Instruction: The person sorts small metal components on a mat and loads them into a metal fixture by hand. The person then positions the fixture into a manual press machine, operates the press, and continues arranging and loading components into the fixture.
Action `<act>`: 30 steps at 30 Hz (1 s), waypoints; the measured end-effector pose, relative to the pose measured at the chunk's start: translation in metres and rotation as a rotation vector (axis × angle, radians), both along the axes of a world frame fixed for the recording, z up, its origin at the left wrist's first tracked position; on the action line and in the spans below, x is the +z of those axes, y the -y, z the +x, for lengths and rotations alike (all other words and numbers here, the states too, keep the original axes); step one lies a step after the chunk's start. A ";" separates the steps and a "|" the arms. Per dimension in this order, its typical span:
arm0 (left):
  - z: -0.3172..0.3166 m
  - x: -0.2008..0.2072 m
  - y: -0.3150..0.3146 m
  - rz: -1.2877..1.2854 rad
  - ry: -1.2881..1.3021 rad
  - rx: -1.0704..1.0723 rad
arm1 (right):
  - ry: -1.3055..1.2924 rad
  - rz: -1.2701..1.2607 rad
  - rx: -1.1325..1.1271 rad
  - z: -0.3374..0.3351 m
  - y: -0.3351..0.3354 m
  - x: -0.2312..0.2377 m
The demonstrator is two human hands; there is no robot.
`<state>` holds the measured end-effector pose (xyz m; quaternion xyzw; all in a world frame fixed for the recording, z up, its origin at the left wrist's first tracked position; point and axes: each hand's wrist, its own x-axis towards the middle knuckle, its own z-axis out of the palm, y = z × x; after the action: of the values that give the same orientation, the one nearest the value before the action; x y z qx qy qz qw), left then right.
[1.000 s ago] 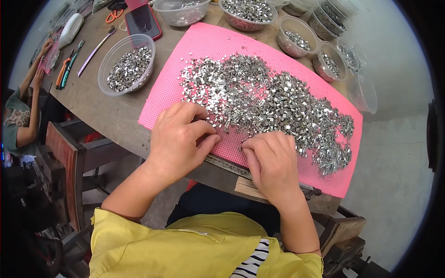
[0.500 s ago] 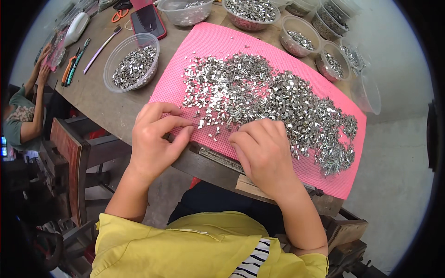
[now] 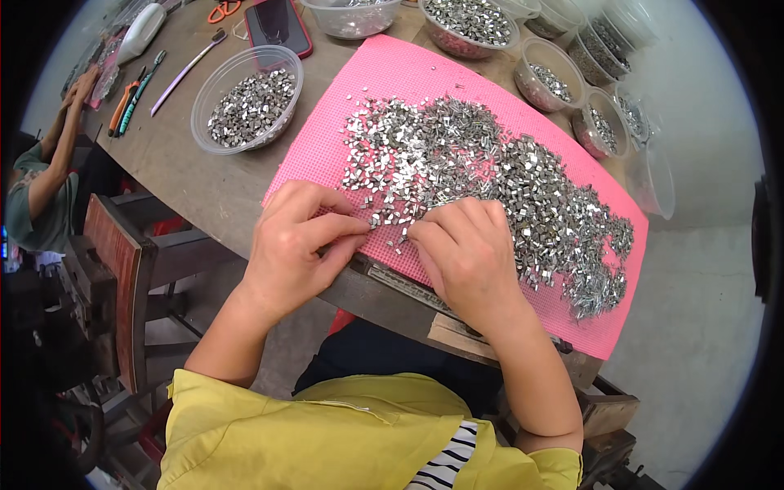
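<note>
A pink textured mat [image 3: 314, 155] lies along the table edge in front of me, covered by a wide heap of small silvery metal pieces [image 3: 523, 180]. My left hand [image 3: 298, 249] is over the mat's near left corner, thumb and forefinger pinched together beside a few loose pieces. My right hand [image 3: 469, 261] hovers at the heap's near side with its fingers drawn together. Whatever either pinch holds is too small or hidden to make out. Between the hands, a long, narrow metal strip [image 3: 400, 282] runs along the mat's near edge.
Left of the mat stands a clear plastic bowl [image 3: 247, 102] of metal pieces. More filled bowls [image 3: 469, 28] line the far side. A phone [image 3: 278, 28], a toothbrush [image 3: 186, 75] and pliers [image 3: 124, 108] lie far left. Another person [image 3: 49, 184] works beyond a wooden stool [image 3: 118, 286].
My left hand has shifted right, toward the loose pieces, and its thumb and forefinger have closed together. My right hand stays nearly in place, pinched. The whole view has shifted slightly.
</note>
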<state>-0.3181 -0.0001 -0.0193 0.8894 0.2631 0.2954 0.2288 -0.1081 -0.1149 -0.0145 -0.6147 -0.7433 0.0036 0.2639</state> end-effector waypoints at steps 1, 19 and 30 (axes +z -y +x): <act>0.001 -0.001 -0.001 0.024 0.001 -0.031 | -0.003 0.004 0.006 0.000 0.000 0.001; 0.008 -0.008 -0.021 0.341 -0.102 -0.343 | -0.084 0.026 -0.184 0.014 0.048 0.022; 0.014 0.004 -0.019 0.277 -0.146 -0.358 | -0.161 -0.027 -0.350 0.024 0.085 0.016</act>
<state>-0.3040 0.0192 -0.0156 0.9638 0.0740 0.2185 0.1338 -0.0844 -0.1999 0.0019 -0.7358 -0.6014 0.0165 0.3109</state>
